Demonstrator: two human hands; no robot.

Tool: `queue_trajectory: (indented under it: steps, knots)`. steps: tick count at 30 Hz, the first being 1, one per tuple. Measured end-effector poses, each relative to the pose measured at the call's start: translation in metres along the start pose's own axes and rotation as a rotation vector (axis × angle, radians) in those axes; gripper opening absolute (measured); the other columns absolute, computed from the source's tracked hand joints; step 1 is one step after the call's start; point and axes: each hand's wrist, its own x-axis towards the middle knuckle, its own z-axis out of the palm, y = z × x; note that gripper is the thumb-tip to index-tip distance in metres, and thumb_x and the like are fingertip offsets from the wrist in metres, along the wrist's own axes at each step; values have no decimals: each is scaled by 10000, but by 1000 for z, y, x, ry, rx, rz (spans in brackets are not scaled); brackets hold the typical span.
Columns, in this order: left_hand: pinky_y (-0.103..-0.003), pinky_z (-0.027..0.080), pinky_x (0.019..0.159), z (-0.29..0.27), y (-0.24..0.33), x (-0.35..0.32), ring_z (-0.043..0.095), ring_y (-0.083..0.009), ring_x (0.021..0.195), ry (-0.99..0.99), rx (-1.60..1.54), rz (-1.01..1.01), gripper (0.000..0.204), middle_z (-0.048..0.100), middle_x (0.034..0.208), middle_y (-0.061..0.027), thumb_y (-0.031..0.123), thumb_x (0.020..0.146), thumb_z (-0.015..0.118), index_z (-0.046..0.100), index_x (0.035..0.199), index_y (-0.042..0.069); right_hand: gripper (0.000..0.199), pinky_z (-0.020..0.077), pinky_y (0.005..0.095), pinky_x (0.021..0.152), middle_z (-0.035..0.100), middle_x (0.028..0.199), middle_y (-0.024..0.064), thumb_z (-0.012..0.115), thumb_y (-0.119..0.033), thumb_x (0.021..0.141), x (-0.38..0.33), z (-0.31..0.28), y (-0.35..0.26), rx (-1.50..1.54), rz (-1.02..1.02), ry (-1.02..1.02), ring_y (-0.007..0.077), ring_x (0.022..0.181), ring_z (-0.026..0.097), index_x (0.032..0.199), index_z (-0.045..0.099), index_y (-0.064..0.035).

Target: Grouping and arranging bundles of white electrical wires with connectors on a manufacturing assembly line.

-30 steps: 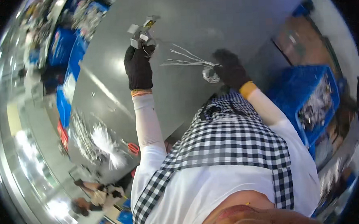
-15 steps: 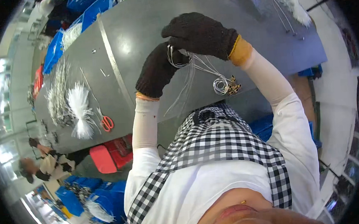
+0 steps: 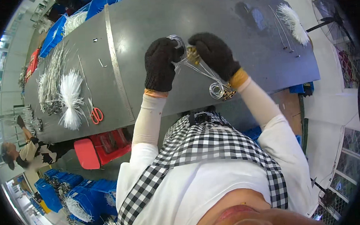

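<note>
My left hand [image 3: 159, 64], in a black knit glove, is closed round a coil of thin white cable [image 3: 178, 42], whose loops stand out past the fingers. Just to the right, brass-coloured connectors [image 3: 193, 56] show against the curled fingers of my right hand [image 3: 215, 55], also gloved in black. Its fingertips are partly hidden, but they seem closed on these connectors. Loose cable strands trail below the left hand. On the table nearer my body lies another small cable coil [image 3: 216, 89], with brass-coloured connectors [image 3: 228, 93] at its end, close by my right wrist.
Orange-handled scissors [image 3: 96, 115], a white bundle of ties [image 3: 71, 100] and several cables [image 3: 51, 84] lie on the grey table [image 3: 142, 16] at left. A metal strip [image 3: 115, 63] crosses it. Another white bundle [image 3: 292, 23] lies far right. A red chair [image 3: 87, 154] stands below; a person [image 3: 29, 151] is at far left.
My hands have drawn apart and come nearer my body. The right hand has moved off the left, so brass-coloured connectors now show between them. The view has shifted a little.
</note>
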Motion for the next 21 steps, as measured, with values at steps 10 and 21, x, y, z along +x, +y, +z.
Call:
queue_trajectory:
  steps: [10, 21]
  knots:
    - [-365, 535, 720, -2, 14, 0, 656, -274, 812, -270, -83, 165, 266, 661, 901, -110, 1, 796, 774, 671, 1036, 48, 395, 527, 386, 999, 684, 1244, 165, 614, -316, 1027, -3, -36, -38, 481, 468, 25, 334, 1114, 671, 1267, 652, -5]
    - [-289, 523, 749, 16, 62, -7, 635, -139, 838, -302, -10, 197, 160, 659, 970, -34, 108, 1036, 562, 682, 1117, 40, 160, 567, 271, 682, 686, 934, 64, 634, -134, 980, 19, -81, -41, 313, 194, 167, 113, 781, 676, 1042, 722, -15]
